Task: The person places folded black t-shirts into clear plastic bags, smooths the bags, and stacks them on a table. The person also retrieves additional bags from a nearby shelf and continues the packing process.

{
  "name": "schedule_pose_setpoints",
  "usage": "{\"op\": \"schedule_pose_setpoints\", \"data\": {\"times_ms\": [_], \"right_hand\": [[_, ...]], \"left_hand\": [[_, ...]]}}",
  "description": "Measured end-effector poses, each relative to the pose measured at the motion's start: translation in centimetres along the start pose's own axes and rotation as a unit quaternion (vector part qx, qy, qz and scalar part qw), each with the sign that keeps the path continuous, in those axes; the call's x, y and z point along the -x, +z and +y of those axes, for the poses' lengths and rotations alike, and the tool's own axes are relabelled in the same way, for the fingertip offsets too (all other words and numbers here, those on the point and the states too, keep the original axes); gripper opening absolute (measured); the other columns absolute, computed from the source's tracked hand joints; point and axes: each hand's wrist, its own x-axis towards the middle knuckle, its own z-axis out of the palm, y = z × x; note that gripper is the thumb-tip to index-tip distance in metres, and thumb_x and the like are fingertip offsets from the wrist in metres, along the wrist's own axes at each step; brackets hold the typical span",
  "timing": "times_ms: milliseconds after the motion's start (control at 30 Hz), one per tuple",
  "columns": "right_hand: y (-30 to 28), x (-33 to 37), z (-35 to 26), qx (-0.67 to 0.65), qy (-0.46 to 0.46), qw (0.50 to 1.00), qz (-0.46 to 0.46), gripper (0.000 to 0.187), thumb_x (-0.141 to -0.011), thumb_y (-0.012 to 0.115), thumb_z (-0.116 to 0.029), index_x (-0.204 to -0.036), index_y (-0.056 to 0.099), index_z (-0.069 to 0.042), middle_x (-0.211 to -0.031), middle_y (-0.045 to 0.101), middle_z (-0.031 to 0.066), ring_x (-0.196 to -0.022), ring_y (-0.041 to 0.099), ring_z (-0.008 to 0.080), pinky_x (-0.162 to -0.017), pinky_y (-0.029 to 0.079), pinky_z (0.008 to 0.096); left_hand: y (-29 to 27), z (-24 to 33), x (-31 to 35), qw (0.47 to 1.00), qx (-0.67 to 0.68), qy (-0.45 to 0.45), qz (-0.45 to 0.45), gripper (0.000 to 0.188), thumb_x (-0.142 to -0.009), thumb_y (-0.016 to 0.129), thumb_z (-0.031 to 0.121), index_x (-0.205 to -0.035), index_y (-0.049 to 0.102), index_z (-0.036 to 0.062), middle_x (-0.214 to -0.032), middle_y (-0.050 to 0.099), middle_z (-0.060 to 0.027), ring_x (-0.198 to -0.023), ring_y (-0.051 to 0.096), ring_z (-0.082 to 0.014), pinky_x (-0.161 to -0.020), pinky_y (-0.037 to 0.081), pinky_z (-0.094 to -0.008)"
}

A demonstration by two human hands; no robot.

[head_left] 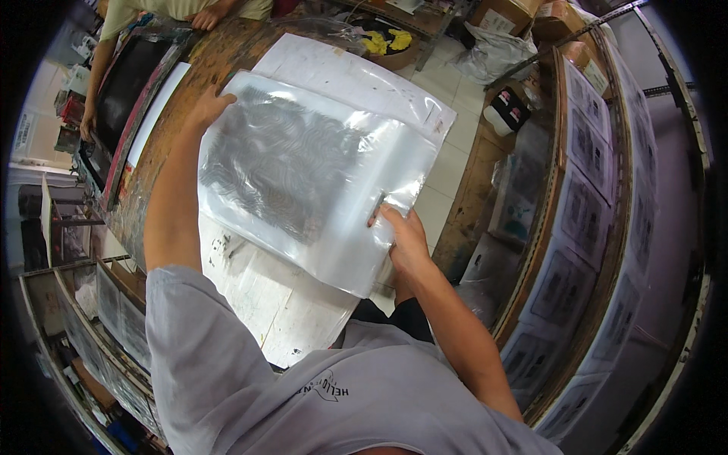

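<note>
Table (224, 51), brown and paint-stained, stretching away at upper left. White board (262, 292) below the bag, near the table's near end; cannot tell whether joined to it. Clear bag (280, 163), printed with grey wavy lines, spread over the board and covering much of it, nearest side toward the lap. White sheet (326, 64) showing past the bag's far edge. Dark frame (125, 95) along the table's left edge. Another person's hand (208, 17) at the table's far edge. Left hand (208, 110) nearly closed, thumb on top, gripping the bag's far left corner. Right hand (406, 239) curled closed around the bag's right edge, thumb on top, just beside the handle slot (378, 205).
</note>
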Motion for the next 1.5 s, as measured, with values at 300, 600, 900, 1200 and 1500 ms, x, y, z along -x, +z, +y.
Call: {"op": "schedule_pose_setpoints", "data": {"times_ms": [300,600,900,1200,1500], "right_hand": [[-2.0,0.7,-0.6,0.029,0.002,0.999,-0.017,0.046,-0.091,0.064,-0.021,-0.127,0.047,0.002,-0.116,0.058,0.0134,-0.103,0.058,0.0204,-0.088,0.048,0.0347],[-12.4,0.5,-4.3,0.09,0.005,0.99,0.11,0.048,-0.093,0.06,-0.024,-0.131,0.046,0.0,-0.115,0.059,0.0112,-0.107,0.058,0.0217,-0.084,0.051,0.034],[-35.8,-12.8,-4.3,0.031,0.074,0.945,0.317,0.02,-0.09,0.059,-0.013,-0.107,0.054,-0.004,-0.093,0.058,0.0063,-0.077,0.061,0.0168,-0.059,0.052,0.0275],[-43.1,-27.1,-13.2,0.048,0.091,0.915,0.391,0.023,-0.091,0.06,-0.016,-0.111,0.054,-0.004,-0.093,0.058,0.0057,-0.072,0.062,0.0155,-0.06,0.052,0.0281],[-61.9,-47.3,-7.9,0.261,0.031,0.824,0.502,0.034,-0.089,0.058,-0.015,-0.118,0.055,0.002,-0.103,0.063,0.0157,-0.085,0.064,0.0242,-0.071,0.051,0.0347]], "left_hand": [[0.5,2.8,3.8,0.971,-0.022,0.196,0.135,0.057,-0.084,0.066,0.026,-0.131,0.052,-0.0045,-0.132,0.054,-0.0235,-0.124,0.05,-0.0347,-0.104,0.038,-0.0395],[2.5,24.7,11.5,0.92,0.045,0.379,0.083,0.037,-0.09,0.063,0.02,-0.119,0.061,-0.0012,-0.128,0.057,-0.0165,-0.117,0.056,-0.0283,-0.099,0.041,-0.0356],[20.8,52.1,9.2,0.844,-0.048,0.478,-0.239,0.036,-0.09,0.062,0.022,-0.115,0.06,-0.0037,-0.12,0.06,-0.0197,-0.111,0.059,-0.0333,-0.095,0.045,-0.0386],[57.3,50.7,4.3,0.901,0.075,0.173,-0.389,0.046,-0.086,0.06,0.038,-0.109,0.066,-0.0016,-0.106,0.067,-0.0226,-0.1,0.065,-0.0355,-0.088,0.05,-0.0409],[79.9,44.8,-2.5,0.868,0.047,0.038,-0.492,0.038,-0.087,0.056,0.032,-0.106,0.066,-0.0002,-0.102,0.067,-0.0243,-0.101,0.064,-0.0386,-0.089,0.049,-0.0436]]}}
